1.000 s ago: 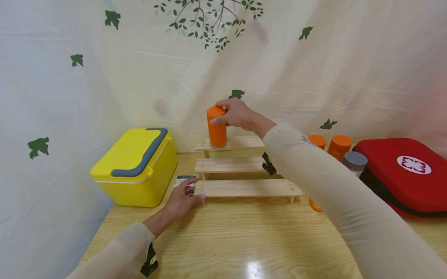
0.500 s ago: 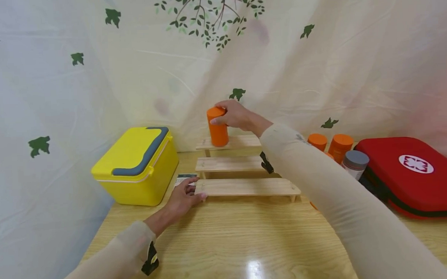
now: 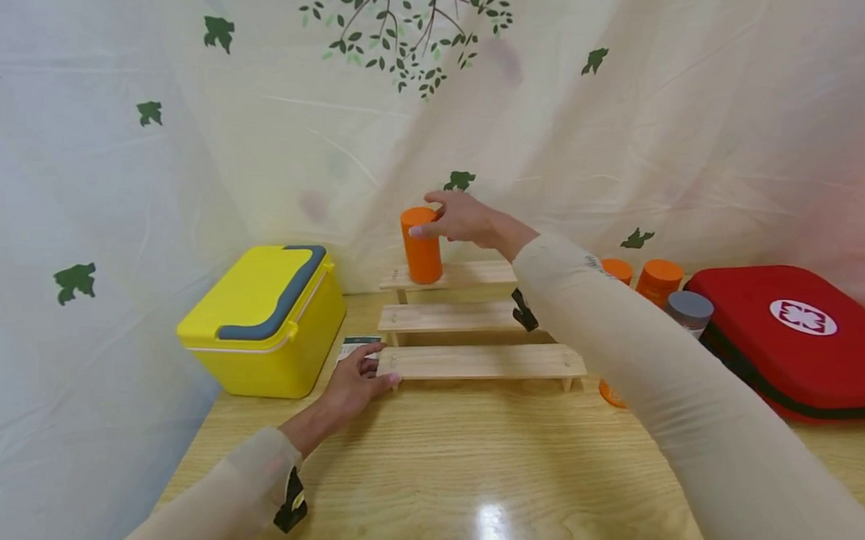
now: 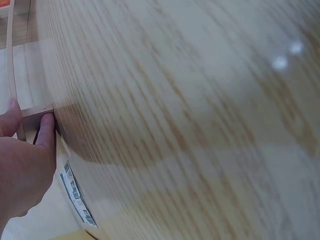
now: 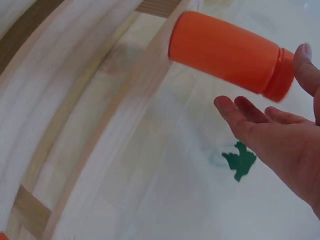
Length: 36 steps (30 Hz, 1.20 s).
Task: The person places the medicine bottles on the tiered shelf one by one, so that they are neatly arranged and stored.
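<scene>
An orange bottle with an orange cap stands upright at the left end of the top step of a three-tier wooden shelf. My right hand is just to the bottle's right; in the right wrist view its fingers are spread away from the bottle, while the thumb is right at the cap. Low on the left, my left hand holds the end of the shelf's bottom step. Its thumb and a finger pinch the wood at a leg in the left wrist view.
A yellow cooler box stands left of the shelf, with a small printed card between them. On the right are several orange bottles, a grey-capped bottle and a red first-aid case. A patterned curtain hangs behind.
The fingers of my right hand have opened and lifted off the bottle's cap, and the hand has shifted slightly right. The bottle and my left hand have stayed in place.
</scene>
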{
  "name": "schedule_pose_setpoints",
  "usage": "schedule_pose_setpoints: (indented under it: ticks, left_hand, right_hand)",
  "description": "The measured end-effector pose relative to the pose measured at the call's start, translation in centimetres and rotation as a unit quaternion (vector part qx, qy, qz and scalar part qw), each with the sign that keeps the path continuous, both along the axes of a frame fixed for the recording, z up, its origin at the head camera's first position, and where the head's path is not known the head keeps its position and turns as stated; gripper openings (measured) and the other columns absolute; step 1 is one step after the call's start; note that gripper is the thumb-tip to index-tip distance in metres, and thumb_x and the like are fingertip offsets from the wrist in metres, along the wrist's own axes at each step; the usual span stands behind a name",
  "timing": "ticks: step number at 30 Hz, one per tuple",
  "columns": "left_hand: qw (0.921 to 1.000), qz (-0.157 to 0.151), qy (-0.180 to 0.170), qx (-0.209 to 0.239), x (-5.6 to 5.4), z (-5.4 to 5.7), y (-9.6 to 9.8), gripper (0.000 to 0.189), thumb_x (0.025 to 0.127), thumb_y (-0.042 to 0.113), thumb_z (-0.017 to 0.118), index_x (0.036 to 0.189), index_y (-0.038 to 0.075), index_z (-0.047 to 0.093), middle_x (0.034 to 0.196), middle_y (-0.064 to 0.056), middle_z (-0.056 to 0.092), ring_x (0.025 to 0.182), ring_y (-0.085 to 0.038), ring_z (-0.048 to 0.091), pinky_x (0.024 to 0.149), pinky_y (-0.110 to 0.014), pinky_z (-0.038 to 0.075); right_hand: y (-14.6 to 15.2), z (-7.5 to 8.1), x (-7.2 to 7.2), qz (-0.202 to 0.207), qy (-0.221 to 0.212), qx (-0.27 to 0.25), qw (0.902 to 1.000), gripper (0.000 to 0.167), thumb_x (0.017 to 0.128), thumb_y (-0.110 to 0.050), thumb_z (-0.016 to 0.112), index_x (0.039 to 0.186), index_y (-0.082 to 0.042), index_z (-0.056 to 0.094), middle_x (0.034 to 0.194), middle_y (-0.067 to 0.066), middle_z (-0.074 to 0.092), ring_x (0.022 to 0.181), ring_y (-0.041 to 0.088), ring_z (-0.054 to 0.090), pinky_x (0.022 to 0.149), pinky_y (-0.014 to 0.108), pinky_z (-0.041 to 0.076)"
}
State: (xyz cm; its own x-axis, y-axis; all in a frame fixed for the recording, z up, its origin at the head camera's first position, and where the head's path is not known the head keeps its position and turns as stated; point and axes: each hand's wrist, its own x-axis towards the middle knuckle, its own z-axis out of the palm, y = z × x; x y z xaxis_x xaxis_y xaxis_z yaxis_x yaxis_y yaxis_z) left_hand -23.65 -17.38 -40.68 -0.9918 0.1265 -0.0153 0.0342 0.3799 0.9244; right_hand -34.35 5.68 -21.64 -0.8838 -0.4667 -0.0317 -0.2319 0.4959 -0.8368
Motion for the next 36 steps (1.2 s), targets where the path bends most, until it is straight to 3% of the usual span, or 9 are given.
schedule_pose_setpoints:
  ticks: [8, 17, 26, 36]
  left_hand:
    - [1.0, -0.005, -0.003, 0.006, 0.3, 0.2, 0.3, 0.06, 0.087, 0.001, 0.069, 0.14, -0.004, 0.042, 0.114, -0.026, 0.063, 0.096, -0.026, 0.064, 0.079, -0.029, 0.053]
    - [0.9999, 0.001, -0.002, -0.012, 0.5, 0.4, 0.1, 0.061, 0.087, 0.004, 0.069, 0.141, -0.002, 0.042, 0.117, -0.025, 0.062, 0.1, -0.028, 0.063, 0.083, -0.033, 0.053]
    - [1.0, 0.0, 0.004, -0.004, 0.3, 0.5, 0.1, 0.06, 0.087, 0.003, 0.07, 0.14, -0.002, 0.042, 0.116, -0.026, 0.062, 0.098, -0.026, 0.063, 0.08, -0.029, 0.053]
    - [0.9999, 0.001, -0.003, -0.015, 0.4, 0.5, 0.1, 0.061, 0.088, 0.005, 0.069, 0.141, -0.001, 0.042, 0.117, -0.025, 0.062, 0.099, -0.027, 0.063, 0.082, -0.031, 0.052]
  right_hand:
    - [5.4, 1.7, 0.9, -0.019, 0.011, 0.015, 0.9996, 0.08, 0.093, -0.029, 0.065, 0.154, -0.008, 0.017, 0.148, 0.022, 0.034, 0.126, 0.036, 0.045, 0.105, 0.048, 0.037]
    - [12.4, 2.2, 4.9, -0.04, 0.09, 0.063, 0.9931, 0.076, 0.093, -0.038, 0.062, 0.153, -0.012, 0.023, 0.147, 0.019, 0.038, 0.13, 0.038, 0.041, 0.104, 0.056, 0.035]
    - [16.8, 0.7, 9.4, -0.066, 0.117, 0.118, 0.9839, 0.076, 0.091, -0.04, 0.064, 0.152, -0.014, 0.026, 0.145, 0.018, 0.04, 0.131, 0.039, 0.039, 0.098, 0.061, 0.038]
    - [20.9, -1.8, 12.9, -0.092, 0.112, 0.126, 0.9814, 0.074, 0.092, -0.032, 0.066, 0.151, -0.013, 0.026, 0.143, 0.021, 0.042, 0.127, 0.041, 0.041, 0.096, 0.064, 0.037]
